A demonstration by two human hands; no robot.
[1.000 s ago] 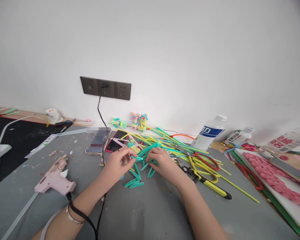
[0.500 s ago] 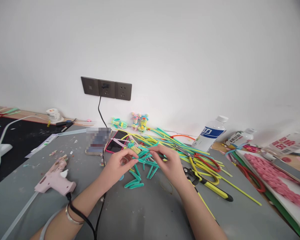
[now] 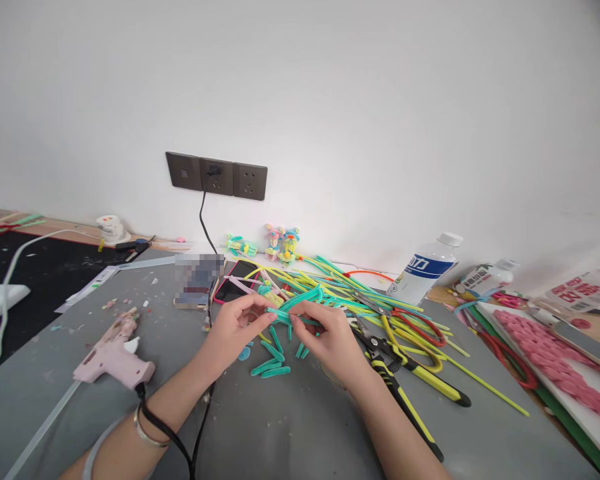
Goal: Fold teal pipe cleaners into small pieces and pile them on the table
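A teal pipe cleaner (image 3: 281,316) runs between my two hands above the grey table. The fingertips of my left hand (image 3: 240,330) are closed on its left end. My right hand (image 3: 330,337) pinches it a little further right, thumb and fingers together. Short folded teal pipe cleaner pieces (image 3: 270,367) lie on the table below my hands, some partly hidden by my right hand. Behind my fingers stands a small yellow and teal figure (image 3: 267,291), and a heap of long yellow and teal pipe cleaners (image 3: 340,287) spreads to the right.
Left lies a pink glue gun (image 3: 115,360) with a black cord. Yellow-black pliers (image 3: 410,380) and red-handled scissors (image 3: 410,320) lie right. A phone (image 3: 233,283), small finished figures (image 3: 283,245) and a bottle (image 3: 425,270) stand or lie farther back. Pink braided material (image 3: 555,360) is far right.
My right hand has moved slightly down and its fingers have shifted on the teal pipe cleaner. My left hand stays almost in place, still pinching. The view has shifted slightly.
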